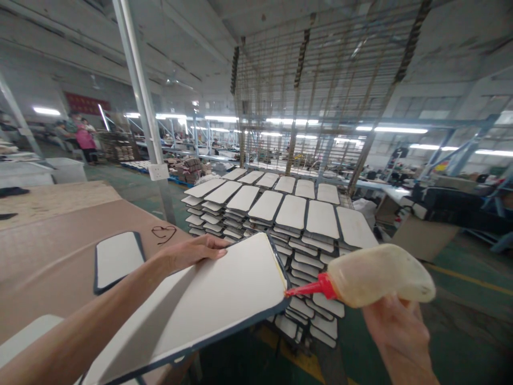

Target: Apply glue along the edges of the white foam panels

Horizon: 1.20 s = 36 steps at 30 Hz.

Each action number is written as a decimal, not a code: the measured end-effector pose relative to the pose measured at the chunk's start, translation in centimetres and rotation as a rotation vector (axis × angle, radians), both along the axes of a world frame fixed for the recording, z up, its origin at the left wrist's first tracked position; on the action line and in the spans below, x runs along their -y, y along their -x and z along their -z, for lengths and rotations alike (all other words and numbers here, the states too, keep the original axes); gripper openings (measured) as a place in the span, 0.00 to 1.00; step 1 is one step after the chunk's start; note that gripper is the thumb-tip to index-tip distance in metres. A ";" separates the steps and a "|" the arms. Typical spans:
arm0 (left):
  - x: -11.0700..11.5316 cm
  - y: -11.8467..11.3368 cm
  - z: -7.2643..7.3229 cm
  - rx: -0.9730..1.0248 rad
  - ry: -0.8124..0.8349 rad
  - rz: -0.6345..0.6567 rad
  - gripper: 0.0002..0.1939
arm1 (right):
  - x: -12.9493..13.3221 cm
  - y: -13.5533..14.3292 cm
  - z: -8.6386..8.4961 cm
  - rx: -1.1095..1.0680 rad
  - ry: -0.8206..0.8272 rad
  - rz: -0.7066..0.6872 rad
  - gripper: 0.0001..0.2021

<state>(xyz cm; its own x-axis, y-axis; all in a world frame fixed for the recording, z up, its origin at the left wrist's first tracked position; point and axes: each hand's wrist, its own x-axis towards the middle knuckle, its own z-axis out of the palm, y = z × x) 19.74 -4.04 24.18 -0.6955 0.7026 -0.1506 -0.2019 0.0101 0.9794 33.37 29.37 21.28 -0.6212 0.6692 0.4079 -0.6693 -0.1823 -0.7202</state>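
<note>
The white panel (224, 289) slants at the worktop (120, 211) edge, its far side pinched by the fingers of the left hand (196, 251). The right hand (398, 334) has its fingers wrapped around a bottle (380, 274), red nozzle (310, 289) at the panel's corner. Stacked panels (266, 206) stand beyond.

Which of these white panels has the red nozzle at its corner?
The panel held in the left hand; the others lie on the table or in the stack, away from the red nozzle.

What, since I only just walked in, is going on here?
A person's left hand holds a dark-edged white panel. The right hand grips a squeeze bottle, its red nozzle at one corner of the panel. A yellowish strip shows along that end. Similar panels are stacked beyond.
</note>
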 end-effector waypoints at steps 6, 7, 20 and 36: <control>-0.1 0.6 1.5 -0.040 -0.006 0.126 0.20 | 1.0 -0.2 1.0 -0.069 0.026 0.097 0.25; -0.2 0.6 1.7 -0.033 -0.018 0.123 0.20 | 1.1 -0.3 1.1 -0.078 0.027 0.109 0.24; -1.8 0.6 4.7 0.001 -0.077 0.027 0.19 | 1.5 -0.5 1.2 -0.111 -0.053 0.188 0.16; -3.6 0.0 5.1 0.083 -0.118 -0.077 0.16 | 1.0 0.2 2.0 -0.088 -0.010 0.112 0.14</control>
